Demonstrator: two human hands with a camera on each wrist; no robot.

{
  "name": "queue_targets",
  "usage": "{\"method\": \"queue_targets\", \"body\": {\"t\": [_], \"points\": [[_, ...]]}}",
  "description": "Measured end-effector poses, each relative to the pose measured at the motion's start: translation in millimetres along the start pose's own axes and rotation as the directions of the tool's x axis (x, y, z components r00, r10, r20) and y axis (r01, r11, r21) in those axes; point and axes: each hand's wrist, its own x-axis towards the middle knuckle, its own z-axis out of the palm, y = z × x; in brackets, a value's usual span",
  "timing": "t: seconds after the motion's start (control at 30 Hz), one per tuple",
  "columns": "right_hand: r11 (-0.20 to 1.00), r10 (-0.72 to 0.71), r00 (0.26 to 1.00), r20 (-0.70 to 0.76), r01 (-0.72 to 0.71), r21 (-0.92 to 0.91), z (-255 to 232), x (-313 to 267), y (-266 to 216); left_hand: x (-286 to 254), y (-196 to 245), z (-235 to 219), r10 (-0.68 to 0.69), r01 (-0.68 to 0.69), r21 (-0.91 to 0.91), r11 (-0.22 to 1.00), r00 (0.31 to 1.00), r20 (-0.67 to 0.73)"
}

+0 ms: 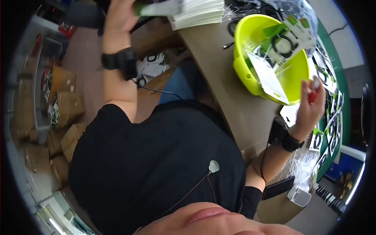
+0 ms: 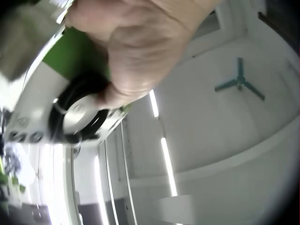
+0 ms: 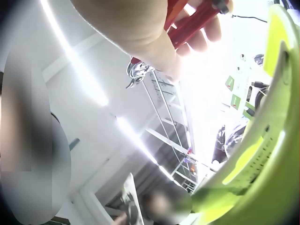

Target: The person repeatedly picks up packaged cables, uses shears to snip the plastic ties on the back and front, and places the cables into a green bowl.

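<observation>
At the upper left of the head view, my left hand (image 1: 120,17) pinches a packaged cable (image 1: 158,8), blurred there. The left wrist view shows its white and green card (image 2: 40,91) and a coiled black cable (image 2: 58,112), the thumb lying over the coil. My right hand (image 1: 311,107) holds a small red-handled tool (image 3: 194,23) beside the rim of a yellow-green basin (image 1: 244,76). Its silver metal head (image 3: 138,71) sticks out below the hand in the right wrist view. Inside the basin lie several packaged cables (image 1: 288,45) and a white card (image 1: 266,76).
A stack of white cards (image 1: 197,13) sits on the brown table (image 1: 213,51) near loose black cables (image 1: 250,7). More packs (image 1: 333,129) spread over a green surface on the right. A black phone (image 1: 278,188) and thin white strips (image 1: 303,166) lie nearby. Cardboard boxes (image 1: 68,107) stand left.
</observation>
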Motion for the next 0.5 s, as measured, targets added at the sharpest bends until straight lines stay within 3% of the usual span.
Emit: {"method": "queue_targets", "body": {"t": [0.03,0.07,0.1,0.13,0.17,0.23,0.27,0.3,0.37,0.43,0.5], "points": [[1.000,0.003,1.000,0.029,-0.003,0.002,-2.5,0.0,-1.9,-13.4,8.8,-37.8,-0.062,0.062,0.227,0.972,0.998,-0.010],[0.973,0.048,0.999,0.004,-0.048,0.225,-4.7,-0.2,-4.1,-29.3,14.3,-70.6,-0.125,0.124,0.436,0.891,0.992,-0.028],[0.897,0.103,0.995,-0.018,-0.085,0.435,-5.7,-0.1,-2.7,-45.0,14.8,-91.1,-0.135,0.141,0.432,0.891,0.990,-0.044],[0.900,0.103,0.995,-0.004,-0.092,0.425,-6.5,-0.4,-1.2,-61.4,14.0,-109.1,-0.348,0.364,0.484,0.796,0.929,-0.127],[0.836,0.102,0.993,0.059,-0.118,0.536,-9.1,-0.6,1.0,-78.6,11.7,-129.6,-0.532,0.557,0.512,0.654,0.820,-0.213],[0.674,0.079,0.984,0.161,-0.172,0.719,-14.8,0.2,3.4,-104.5,-14.9,-200.5,-0.679,0.645,0.578,0.500,0.706,-0.200],[0.700,0.086,0.986,0.140,-0.160,0.696,-16.4,0.0,4.6,-118.2,-28.2,-231.6,-0.704,0.673,0.609,0.420,0.665,-0.248],[0.662,0.058,0.976,0.212,-0.196,0.724,-15.2,-0.2,6.2,-129.0,-45.5,-262.3,-0.731,0.690,0.639,0.340,0.621,-0.282],[0.639,0.046,0.964,0.262,-0.230,0.734,-17.9,0.9,0.6,-148.5,-81.1,-319.4,-0.577,0.554,0.803,0.220,0.737,-0.351],[0.674,0.085,0.973,0.216,-0.216,0.707,-20.2,1.5,-5.8,-118.3,-68.4,-262.3,-0.465,0.424,0.894,-0.145,0.768,-0.440],[0.651,0.008,0.988,0.156,-0.123,0.749,-23.6,4.5,-9.4,-70.6,-51.6,-184.7,-0.574,0.418,0.886,0.202,0.784,-0.238]]}}
